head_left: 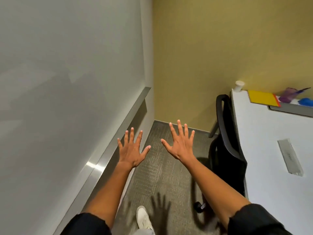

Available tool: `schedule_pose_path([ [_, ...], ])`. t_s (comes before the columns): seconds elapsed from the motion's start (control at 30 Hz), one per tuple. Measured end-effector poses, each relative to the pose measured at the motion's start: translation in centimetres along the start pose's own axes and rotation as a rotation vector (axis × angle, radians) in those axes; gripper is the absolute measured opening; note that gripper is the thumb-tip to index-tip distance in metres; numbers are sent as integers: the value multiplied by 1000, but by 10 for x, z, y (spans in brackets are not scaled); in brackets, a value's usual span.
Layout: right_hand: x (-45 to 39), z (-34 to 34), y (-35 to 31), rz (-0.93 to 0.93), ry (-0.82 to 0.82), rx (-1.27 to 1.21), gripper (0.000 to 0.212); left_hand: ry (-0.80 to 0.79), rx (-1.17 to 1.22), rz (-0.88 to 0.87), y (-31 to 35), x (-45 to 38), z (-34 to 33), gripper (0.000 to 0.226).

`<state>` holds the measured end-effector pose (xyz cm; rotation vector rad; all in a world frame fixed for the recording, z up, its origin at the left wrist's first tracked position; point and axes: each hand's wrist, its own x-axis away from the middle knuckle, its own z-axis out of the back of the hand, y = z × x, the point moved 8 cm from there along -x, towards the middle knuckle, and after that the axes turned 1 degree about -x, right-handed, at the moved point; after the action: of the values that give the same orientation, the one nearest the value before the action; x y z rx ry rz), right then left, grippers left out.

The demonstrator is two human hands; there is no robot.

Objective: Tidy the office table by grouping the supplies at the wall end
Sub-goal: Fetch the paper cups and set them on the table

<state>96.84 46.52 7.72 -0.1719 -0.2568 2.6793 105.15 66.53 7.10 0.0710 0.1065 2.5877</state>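
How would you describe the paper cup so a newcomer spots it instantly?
Start at the white table on the right and follow it to the end against the yellow wall. The paper cup stands upright at the table's far left corner, above the black chair. It is the only white item; its neighbours, a yellow folder and purple and blue supplies, are coloured.

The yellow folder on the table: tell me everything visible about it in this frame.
The yellow folder is a flat rectangular piece that looks like card or plastic, with a thin red-orange strip along its right edge. It lies flat at the wall end of the white table, its near right corner overlapping a grey tray. A paper cup stands apart to its left, and purple and blue items sit to its right. Neither hand touches it.
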Motion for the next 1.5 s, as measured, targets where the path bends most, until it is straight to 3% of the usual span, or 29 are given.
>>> schedule_pose_path([
  [0.3, -167, 39, 45, -209, 129, 46, 85, 31, 53, -249, 37, -220, 43, 85],
  [0.5, -262, 47, 98, -349, 147, 47, 85, -5, 54, -349, 76, -337, 37, 82],
  [0.87, -434, 38, 272, -588, 117, 39, 87, -152, 33, -512, 205, -547, -8, 83],
  [1.5, -485, 42, 532, -1102, 130, -13, 93, -313, 19, -1035, 550, -718, -65, 83],
])
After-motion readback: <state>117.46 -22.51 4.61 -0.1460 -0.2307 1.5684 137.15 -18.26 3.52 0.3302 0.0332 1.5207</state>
